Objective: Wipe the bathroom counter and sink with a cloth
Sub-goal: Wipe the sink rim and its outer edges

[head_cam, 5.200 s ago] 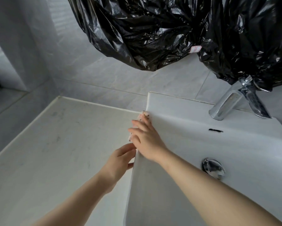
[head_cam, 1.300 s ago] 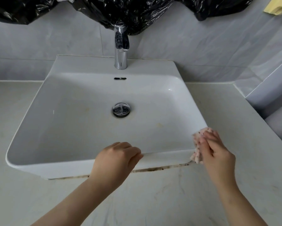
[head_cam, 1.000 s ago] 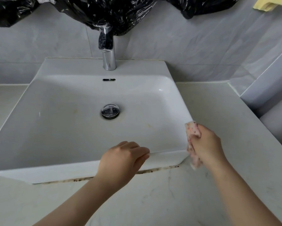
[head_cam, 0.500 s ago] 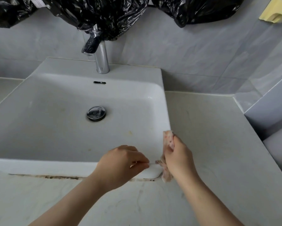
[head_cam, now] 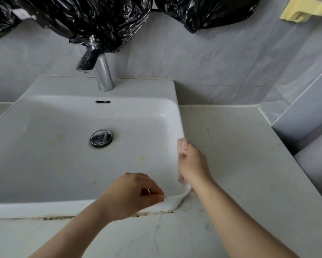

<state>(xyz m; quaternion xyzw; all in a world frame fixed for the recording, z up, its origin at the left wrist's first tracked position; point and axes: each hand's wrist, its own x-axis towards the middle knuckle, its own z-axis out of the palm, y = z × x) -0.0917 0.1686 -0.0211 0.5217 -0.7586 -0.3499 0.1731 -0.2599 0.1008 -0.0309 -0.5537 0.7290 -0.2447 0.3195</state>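
step: wiping the sink's (head_cam: 63,155) outer right wall | right hand (head_cam: 192,164) grips cloth (head_cam: 182,147) against that wall, just above the counter (head_cam: 240,164) | left hand (head_cam: 132,194) pinches the front rim | tip: likely best to press firmly and follow the wall down to the dark seam (head_cam: 147,214)

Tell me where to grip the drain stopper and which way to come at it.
Pinch the drain stopper by the edge of its round chrome cap, coming straight down from above. It lies flat in the floor of the sink, with no knob showing, so only that thin rim offers a hold. A dark gap round it suggests it stands slightly raised.
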